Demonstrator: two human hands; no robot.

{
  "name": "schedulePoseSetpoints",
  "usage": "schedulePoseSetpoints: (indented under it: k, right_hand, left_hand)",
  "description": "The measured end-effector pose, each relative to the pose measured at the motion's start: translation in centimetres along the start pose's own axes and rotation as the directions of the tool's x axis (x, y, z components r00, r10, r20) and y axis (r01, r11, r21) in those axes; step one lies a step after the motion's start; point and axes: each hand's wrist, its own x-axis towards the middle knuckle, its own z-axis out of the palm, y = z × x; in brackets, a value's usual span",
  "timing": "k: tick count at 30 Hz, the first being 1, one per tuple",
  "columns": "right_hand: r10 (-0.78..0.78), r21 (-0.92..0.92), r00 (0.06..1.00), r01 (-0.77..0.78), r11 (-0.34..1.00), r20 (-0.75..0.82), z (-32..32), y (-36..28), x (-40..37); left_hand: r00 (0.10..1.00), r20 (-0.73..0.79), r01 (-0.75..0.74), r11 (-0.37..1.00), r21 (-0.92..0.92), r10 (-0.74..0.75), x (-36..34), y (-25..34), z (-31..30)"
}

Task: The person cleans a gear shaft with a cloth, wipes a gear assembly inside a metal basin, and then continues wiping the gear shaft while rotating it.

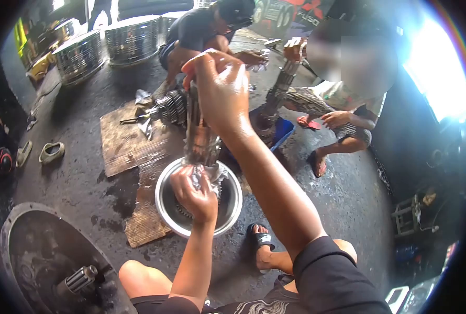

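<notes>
Right hand (220, 86) grips the top of an upright metal gear shaft (201, 137) over a round metal basin (162, 201); left hand (195, 196) presses a wet rag (197, 177) to its lower end. Flattened cardboard (131, 144) on floor.

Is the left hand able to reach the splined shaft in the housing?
Probably: the splined shaft sticks out in the open housing, but a knee is near and the left hand holds a cloth.

- Shaft (202, 137): upper end hidden by right hand (220, 89).
- Cloth (197, 178): partly covered by left hand (193, 194).
- Bowl (162, 201): interior partly obscured.
- Housing (26, 222): cut off by lower edge.
- Co-worker (343, 119), right side: head blurred.
</notes>
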Motion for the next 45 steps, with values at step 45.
schedulePoseSetpoints:
  k: [45]
  right_hand:
    - [-0.459,0.252,0.884,0.427,0.869,0.086,-1.7,1.7,-0.2]
  left_hand:
    - [0.986,0.143,0.061,0.989,0.134,-0.080,-12.1,-13.9,1.1]
